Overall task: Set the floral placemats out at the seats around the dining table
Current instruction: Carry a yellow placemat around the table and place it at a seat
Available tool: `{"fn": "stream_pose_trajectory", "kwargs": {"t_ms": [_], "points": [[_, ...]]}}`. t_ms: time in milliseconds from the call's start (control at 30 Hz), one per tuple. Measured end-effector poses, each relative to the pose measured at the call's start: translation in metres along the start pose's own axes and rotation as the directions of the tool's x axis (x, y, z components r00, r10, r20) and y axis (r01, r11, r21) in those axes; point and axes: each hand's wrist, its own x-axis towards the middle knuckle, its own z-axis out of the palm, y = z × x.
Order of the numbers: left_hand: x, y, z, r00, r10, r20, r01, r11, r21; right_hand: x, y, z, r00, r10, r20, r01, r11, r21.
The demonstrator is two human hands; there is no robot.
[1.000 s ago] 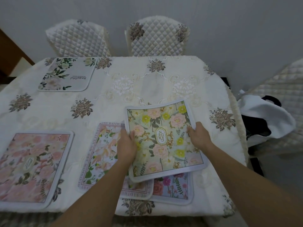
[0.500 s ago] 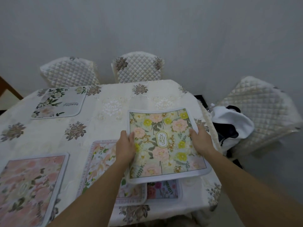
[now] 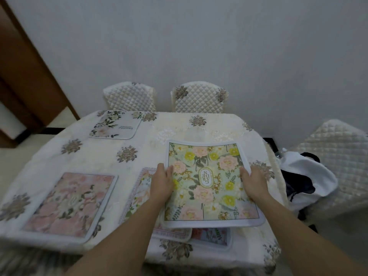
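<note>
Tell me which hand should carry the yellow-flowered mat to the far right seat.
Right, probably. The right hand already grips the yellow-flowered mat on the side nearer the empty far right chair; the left hand would reach across.

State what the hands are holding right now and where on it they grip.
Both hands hold the green floral placemat: the left hand grips its left edge, the right hand its right edge, about midway along.

— Where is the gripped placemat (image 3: 209, 182)?
— Between the left hand (image 3: 162, 181) and right hand (image 3: 253, 184), over two more mats (image 3: 211, 234) on the table (image 3: 139, 148).
— Left of the grip?
— Another mat (image 3: 67, 204) near the front edge; one (image 3: 116, 124) lies far behind it.
— Beyond?
— Two chairs (image 3: 200, 97) behind the table.
— Right?
— A chair (image 3: 338, 154) bearing a bag (image 3: 306, 176).
</note>
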Motion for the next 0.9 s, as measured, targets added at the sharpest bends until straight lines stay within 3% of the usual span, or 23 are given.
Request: {"fn": "stream_pose_trajectory", "kwargs": {"t_ms": [200,367,667,900], "points": [[-0.049,-0.038,-0.058,0.965,-0.181,-0.187,0.178,0.983,-0.034,-0.014,-0.041,0.056,0.967,-0.116,0.225,0.13,0.99,-0.047],[-0.103,-0.085,-0.141,0.865,-0.298,-0.404,0.287,0.954,-0.087,-0.069,-0.102,0.131,0.865,-0.242,0.439,0.256,0.966,0.028],[-0.253,-0.167,-0.278,0.482,-0.527,-0.7,0.474,0.829,-0.298,-0.23,-0.22,0.264,0.527,-0.46,0.714,0.505,0.846,0.173],[-0.351,-0.237,-0.355,0.224,-0.602,-0.767,0.54,0.732,-0.416,-0.37,-0.271,0.347,0.314,-0.516,0.797,0.612,0.752,0.245]]}}
